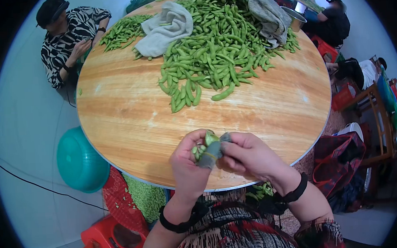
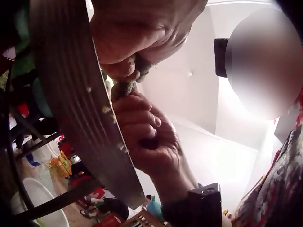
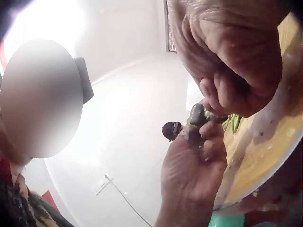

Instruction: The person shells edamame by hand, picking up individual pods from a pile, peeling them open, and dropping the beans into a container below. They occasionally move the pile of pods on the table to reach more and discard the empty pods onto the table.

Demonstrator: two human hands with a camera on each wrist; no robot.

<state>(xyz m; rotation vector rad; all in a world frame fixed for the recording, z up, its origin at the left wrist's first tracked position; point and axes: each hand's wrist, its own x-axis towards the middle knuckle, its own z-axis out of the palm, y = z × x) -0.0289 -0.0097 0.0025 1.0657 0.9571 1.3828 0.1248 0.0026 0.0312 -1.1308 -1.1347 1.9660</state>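
Green pod (image 1: 211, 137) at the left hand (image 1: 187, 162)

Location: the green pod is at the left hand's fingertips, above the near part of the round wooden table (image 1: 121, 108). Appearance: its visible part is bright green with a paler, yellowish tone; the remainder is hidden by the fingers. Several loose beans (image 1: 198, 151), smooth, oval and light green, lie in the left palm just beside it.

Left hand: fingers curled, gripping the green pod. A grey-green cover (image 1: 208, 158) encloses the thumb. Right hand (image 1: 254, 153): fingers curled, tips beside the pod (whether they pinch it cannot be told, as the contact is hidden). A similar grey covering (image 1: 225, 137) shows at its fingertips.

Supply: a heap of pods (image 1: 217, 55), whole, plump and slightly curved, lies across the far side of the table.
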